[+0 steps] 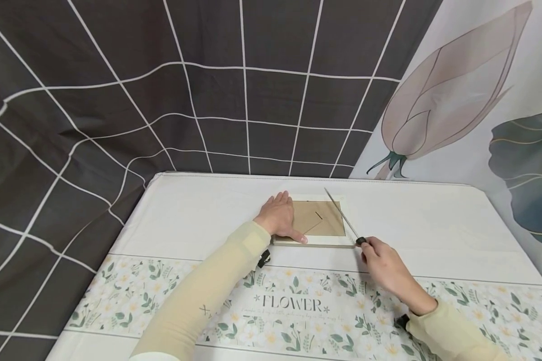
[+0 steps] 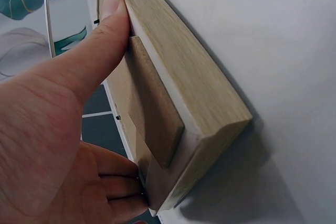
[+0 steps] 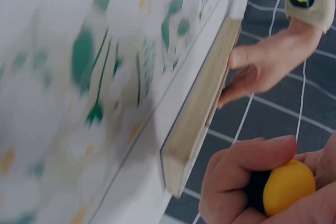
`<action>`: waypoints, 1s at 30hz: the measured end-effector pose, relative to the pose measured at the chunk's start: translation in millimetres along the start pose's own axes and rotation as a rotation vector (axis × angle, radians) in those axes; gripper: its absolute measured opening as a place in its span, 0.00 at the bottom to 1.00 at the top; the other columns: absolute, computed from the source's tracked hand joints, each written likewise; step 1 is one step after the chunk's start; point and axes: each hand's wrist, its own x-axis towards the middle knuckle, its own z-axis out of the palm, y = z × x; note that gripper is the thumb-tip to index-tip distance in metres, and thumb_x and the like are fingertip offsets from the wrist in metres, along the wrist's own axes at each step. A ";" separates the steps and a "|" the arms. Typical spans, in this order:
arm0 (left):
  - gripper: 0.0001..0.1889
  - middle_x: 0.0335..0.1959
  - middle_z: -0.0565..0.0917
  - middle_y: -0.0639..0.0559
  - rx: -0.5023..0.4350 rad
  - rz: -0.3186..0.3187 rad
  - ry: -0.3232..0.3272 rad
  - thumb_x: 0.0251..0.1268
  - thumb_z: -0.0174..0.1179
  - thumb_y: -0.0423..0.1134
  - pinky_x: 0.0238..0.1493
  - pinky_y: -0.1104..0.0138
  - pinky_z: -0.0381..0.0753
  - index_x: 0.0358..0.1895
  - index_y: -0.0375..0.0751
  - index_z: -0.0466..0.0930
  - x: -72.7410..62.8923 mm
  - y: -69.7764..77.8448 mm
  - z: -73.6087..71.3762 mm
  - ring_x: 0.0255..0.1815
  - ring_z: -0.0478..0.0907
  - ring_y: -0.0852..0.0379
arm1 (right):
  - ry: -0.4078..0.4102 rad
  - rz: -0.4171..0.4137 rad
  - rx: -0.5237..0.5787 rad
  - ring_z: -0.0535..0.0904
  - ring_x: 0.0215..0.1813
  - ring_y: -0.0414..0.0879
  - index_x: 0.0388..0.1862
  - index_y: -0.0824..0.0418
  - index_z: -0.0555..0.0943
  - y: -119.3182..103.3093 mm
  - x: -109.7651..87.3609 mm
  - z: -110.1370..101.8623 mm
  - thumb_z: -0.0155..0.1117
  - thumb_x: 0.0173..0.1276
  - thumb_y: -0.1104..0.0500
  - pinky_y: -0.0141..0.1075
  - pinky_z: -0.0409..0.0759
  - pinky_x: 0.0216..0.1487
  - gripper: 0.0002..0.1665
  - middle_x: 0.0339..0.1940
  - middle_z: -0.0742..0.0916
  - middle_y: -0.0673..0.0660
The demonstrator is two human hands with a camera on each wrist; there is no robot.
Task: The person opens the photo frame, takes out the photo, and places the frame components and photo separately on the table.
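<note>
A pale wooden picture frame (image 1: 313, 241) lies on the white tablecloth, its brown backing board (image 1: 331, 225) facing up. My left hand (image 1: 277, 215) rests across its left end, fingers stretched away from me and thumb on the near rim. Under that hand, the left wrist view shows a brown board piece (image 2: 152, 103) standing at a tilt inside the rim. My right hand (image 1: 386, 263) grips a screwdriver by its yellow and black handle (image 3: 289, 187). Its long thin shaft (image 1: 342, 214) points up and left, overlapping the frame's right side in the head view.
The tablecloth (image 1: 208, 215) carries a floral band with the word FLOWER on the near side. A dark curtain with white grid lines (image 1: 271, 100) hangs behind, and a flower-printed cloth (image 1: 460, 90) hangs at the right. Black wrist devices (image 1: 402, 322) are strapped near both hands.
</note>
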 end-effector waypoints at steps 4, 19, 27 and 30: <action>0.69 0.81 0.46 0.34 -0.002 -0.004 0.001 0.45 0.68 0.75 0.80 0.54 0.43 0.78 0.25 0.49 0.0 -0.1 -1.2 0.82 0.43 0.42 | 0.010 0.030 -0.023 0.69 0.25 0.48 0.47 0.71 0.74 10.1 3.1 -10.8 0.32 0.84 0.55 0.38 0.68 0.25 0.24 0.26 0.77 0.57; 0.69 0.81 0.45 0.34 0.014 0.007 -0.004 0.46 0.66 0.76 0.80 0.55 0.42 0.78 0.26 0.48 1.7 1.6 -0.6 0.82 0.41 0.43 | 0.074 0.117 -0.172 0.77 0.37 0.59 0.61 0.90 0.61 71.5 13.0 -53.3 0.39 0.81 0.61 0.42 0.76 0.30 0.28 0.40 0.79 0.76; 0.68 0.81 0.45 0.33 0.001 0.009 -0.009 0.47 0.67 0.75 0.80 0.55 0.42 0.78 0.25 0.48 0.1 1.1 0.8 0.82 0.41 0.42 | 0.125 0.189 -0.245 0.78 0.44 0.72 0.58 0.92 0.62 98.3 14.6 -70.2 0.42 0.78 0.65 0.53 0.81 0.36 0.26 0.46 0.75 0.86; 0.68 0.81 0.45 0.33 0.002 0.007 -0.010 0.47 0.67 0.75 0.80 0.55 0.42 0.78 0.25 0.48 -1.2 1.0 1.1 0.82 0.42 0.42 | 0.116 0.221 -0.258 0.77 0.47 0.75 0.57 0.93 0.61 103.5 17.9 -73.3 0.42 0.78 0.66 0.55 0.81 0.38 0.25 0.47 0.74 0.87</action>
